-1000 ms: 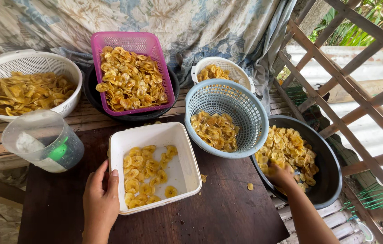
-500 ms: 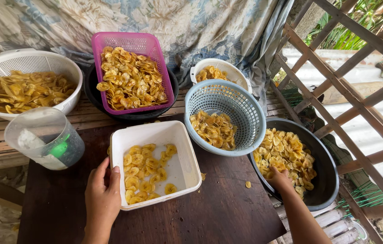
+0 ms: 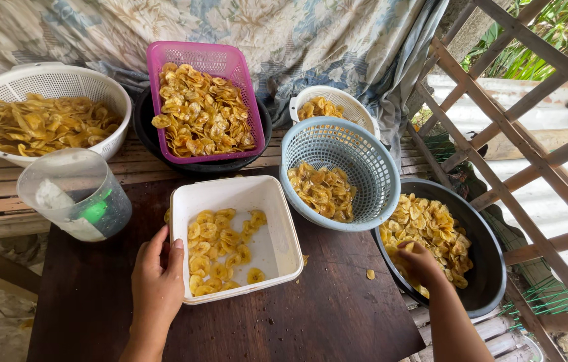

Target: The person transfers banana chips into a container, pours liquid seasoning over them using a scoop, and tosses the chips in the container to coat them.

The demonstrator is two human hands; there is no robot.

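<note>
Your left hand point(image 3: 156, 285) rests on the dark brown wooden counter point(image 3: 311, 322), its thumb and fingers lying flat against the left wall of the square white plastic tub point(image 3: 277, 228). The grip is loose and open-handed; it braces the tub rather than closing around it. The tub sits at the centre of the counter and holds a shallow layer of round yellow fried chips point(image 3: 220, 251), gathered toward its left half; the right half of the floor is bare.

Your right hand point(image 3: 421, 263) is inside the round black metal pan point(image 3: 492, 268) at the right edge of the counter, fingers curled down into the heap of yellow chips there. You appear to be closing on chips, but the fingertips are buried, so I cannot tell whether anything is actually held.

Between tub and pan stands a pale blue plastic mesh basket point(image 3: 358, 151), tilted toward you, with chips lying in its lower part. It touches the tub's far right corner and overlaps the pan's rim. Behind it sits a small white plastic colander point(image 3: 344, 100) with a few chips. A pink rectangular plastic basket point(image 3: 220, 60), heaped with chips, rests on a black round basin point(image 3: 146, 127). To the far left a large white round colander point(image 3: 56, 80) holds longer strips. A clear plastic jug point(image 3: 63, 181) with something green inside stands just left of the tub. Two loose chips lie on the counter near the pan.
</note>
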